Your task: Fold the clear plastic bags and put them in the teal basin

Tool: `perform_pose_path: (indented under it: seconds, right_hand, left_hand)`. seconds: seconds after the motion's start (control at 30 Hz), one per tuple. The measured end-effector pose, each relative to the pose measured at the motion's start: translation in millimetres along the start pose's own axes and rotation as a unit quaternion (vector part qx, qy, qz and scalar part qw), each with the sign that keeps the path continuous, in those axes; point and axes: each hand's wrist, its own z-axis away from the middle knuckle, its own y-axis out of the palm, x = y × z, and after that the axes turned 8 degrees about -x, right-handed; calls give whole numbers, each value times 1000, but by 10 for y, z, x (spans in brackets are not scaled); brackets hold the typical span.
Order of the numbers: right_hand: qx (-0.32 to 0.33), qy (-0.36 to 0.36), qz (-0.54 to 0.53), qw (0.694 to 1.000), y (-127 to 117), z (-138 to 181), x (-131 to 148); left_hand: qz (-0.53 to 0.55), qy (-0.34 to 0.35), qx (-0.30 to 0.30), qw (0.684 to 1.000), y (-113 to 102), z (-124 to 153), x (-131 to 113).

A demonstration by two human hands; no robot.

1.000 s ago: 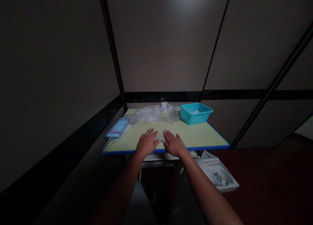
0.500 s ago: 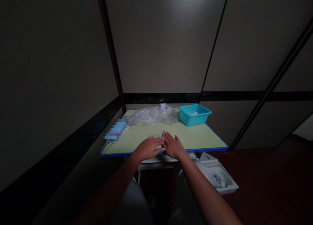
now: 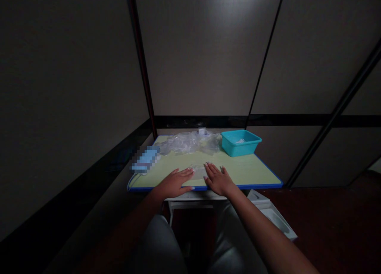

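A small clear plastic bag (image 3: 199, 172) lies flat near the front of the pale green table (image 3: 238, 171). My left hand (image 3: 177, 182) rests palm down on its left side, fingers stretched out and thumb apart. On its right side lies my right hand (image 3: 218, 178), also flat with fingers extended. Neither hand grips anything. Parts of the bag's two sides are hidden under my fingers. Beyond it, a crumpled heap of clear plastic bags (image 3: 187, 142) spreads along the back of the table.
A turquoise basin (image 3: 240, 143) with something clear and whitish inside stands at the back right. At the left edge lies a light blue, blurred-out item (image 3: 145, 159) with a white cable (image 3: 130, 182). On the floor to the right sits an open white box (image 3: 276, 218).
My hands have slid apart to either side, uncovering the middle of the plastic bag between them. The view has shifted slightly.
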Motion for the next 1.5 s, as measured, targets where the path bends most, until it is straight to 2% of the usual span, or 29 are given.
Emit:
perform_pose_path:
  seconds: [0.17, 0.47, 0.6, 0.77, 0.83, 0.97, 1.1, 1.27, 1.5]
  right_hand:
    - [4, 17, 26, 1000, -47, 81, -229]
    - [25, 9, 24, 999, -122, 119, -397]
    - [20, 17, 13, 1000, -91, 126, -393]
    - [9, 5, -27, 1000, -93, 135, -440]
    - [-13, 33, -45, 998, -125, 122, -476]
    - [-86, 167, -28, 982, -208, 66, -537]
    - [-102, 253, 1, 962, -231, 14, -512]
    - [-116, 295, 14, 948, -185, -41, -371]
    - [-119, 309, -9, 944, -182, -95, -283]
  left_hand:
    - [-18, 9, -14, 1000, -22, 1, 6]
    - [13, 139, -48, 989, 12, -379, -277]
    - [36, 157, -34, 986, 86, -439, -234]
    - [46, 162, -38, 985, 118, -389, -165]
    - [42, 152, -49, 986, 106, -374, -167]
    - [30, 112, -75, 990, 65, -375, -203]
    - [31, 122, -70, 990, 41, -391, -233]
    - [36, 132, -53, 989, 68, -390, -226]
    - [55, 129, -49, 989, 138, -382, -197]
